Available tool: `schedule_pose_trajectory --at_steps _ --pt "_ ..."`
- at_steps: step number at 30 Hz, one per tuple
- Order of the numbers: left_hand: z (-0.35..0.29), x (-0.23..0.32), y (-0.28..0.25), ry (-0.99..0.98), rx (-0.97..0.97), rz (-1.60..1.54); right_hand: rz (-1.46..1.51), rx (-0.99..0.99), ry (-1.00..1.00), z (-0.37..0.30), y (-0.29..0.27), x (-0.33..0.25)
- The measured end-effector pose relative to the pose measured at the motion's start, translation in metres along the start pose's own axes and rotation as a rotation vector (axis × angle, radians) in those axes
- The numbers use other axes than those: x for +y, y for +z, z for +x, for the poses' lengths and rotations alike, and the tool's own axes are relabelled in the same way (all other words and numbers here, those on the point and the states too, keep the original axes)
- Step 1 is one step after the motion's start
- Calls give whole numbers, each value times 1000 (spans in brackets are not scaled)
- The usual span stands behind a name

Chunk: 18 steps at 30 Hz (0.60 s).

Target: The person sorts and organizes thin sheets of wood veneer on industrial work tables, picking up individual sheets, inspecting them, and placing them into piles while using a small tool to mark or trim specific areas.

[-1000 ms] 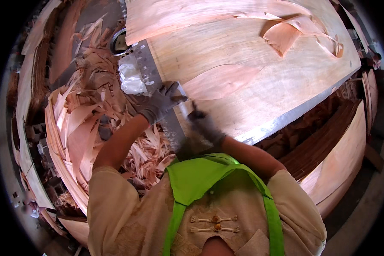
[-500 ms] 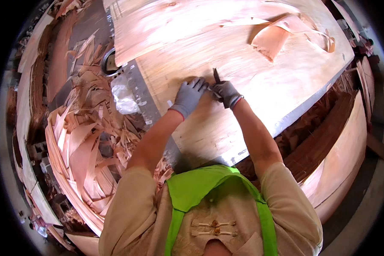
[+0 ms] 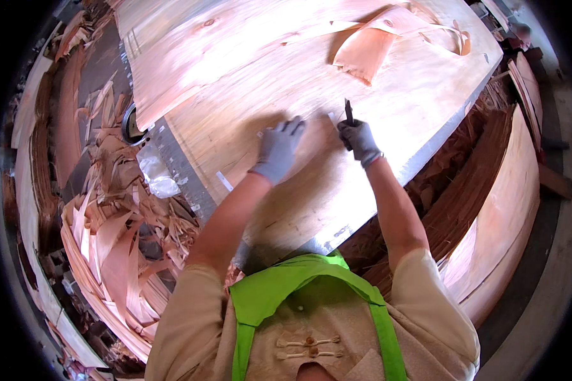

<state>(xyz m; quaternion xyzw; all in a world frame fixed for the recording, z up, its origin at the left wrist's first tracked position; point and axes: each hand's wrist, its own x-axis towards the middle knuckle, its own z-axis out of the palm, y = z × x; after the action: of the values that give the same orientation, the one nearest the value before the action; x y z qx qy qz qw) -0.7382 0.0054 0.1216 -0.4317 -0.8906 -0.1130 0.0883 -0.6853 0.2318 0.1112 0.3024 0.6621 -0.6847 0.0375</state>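
Note:
A pale wood veneer sheet (image 3: 248,95) covers the grey-edged work table in front of me. My left hand (image 3: 278,150), in a grey glove, is above the sheet with its fingers stretched out and nothing in it. To its right, my gloved right hand (image 3: 361,141) is closed around a slim dark knife (image 3: 349,112), one end pointing away from me. A blade cannot be made out clearly. Near my left forearm lies a short white strip (image 3: 224,181). Torn veneer pieces (image 3: 366,51) lie curled on the far part of the sheet.
Left of the table are a dark-rimmed round object (image 3: 132,124), a crumpled clear plastic bag (image 3: 157,173) and a heap of veneer scraps (image 3: 117,254). A curved stack of veneer sheets (image 3: 489,222) stands at the right. The table's metal edge (image 3: 419,168) runs along the near right side.
My hands have come apart: the right has moved right with the knife, and the left has lifted slightly and spread. The view has shifted, so the table appears further left.

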Motion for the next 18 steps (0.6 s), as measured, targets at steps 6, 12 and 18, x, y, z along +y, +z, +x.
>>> schedule_pose_trajectory --at_steps 6,12,18 --pt "58 45 44 134 -232 141 -135 -62 139 26 -21 -4" --pt "57 53 50 37 -232 10 -210 96 71 13 -14 23" --pt "62 44 35 98 -199 -181 90 170 78 -23 15 57"
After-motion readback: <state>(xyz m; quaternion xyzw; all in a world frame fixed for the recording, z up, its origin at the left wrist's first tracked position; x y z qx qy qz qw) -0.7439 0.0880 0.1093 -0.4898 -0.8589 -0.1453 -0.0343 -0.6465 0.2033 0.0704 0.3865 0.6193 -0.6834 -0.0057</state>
